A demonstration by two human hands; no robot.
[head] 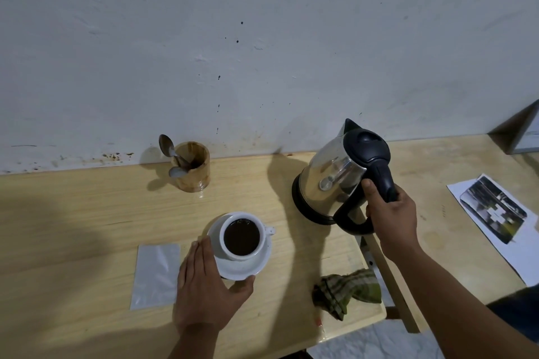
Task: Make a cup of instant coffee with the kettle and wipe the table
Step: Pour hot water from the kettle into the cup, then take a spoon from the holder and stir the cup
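A white cup [242, 237] full of dark coffee stands on a white saucer [256, 265] near the middle of the wooden table [87, 213]. My left hand [204, 285] lies flat against the saucer's near-left rim, thumb at its front edge. My right hand [390, 213] grips the black handle of the steel kettle [335, 175], which is tilted with its spout toward the wall, to the right of the cup. A silver sachet [156, 275] lies left of my left hand. A green checked cloth [345, 290] sits crumpled near the table's front right corner.
A wooden holder [194, 167] with two spoons stands by the wall behind the cup. A printed paper sheet [495, 218] lies on a second table to the right, across a narrow gap. The stained wall runs along the table's back edge.
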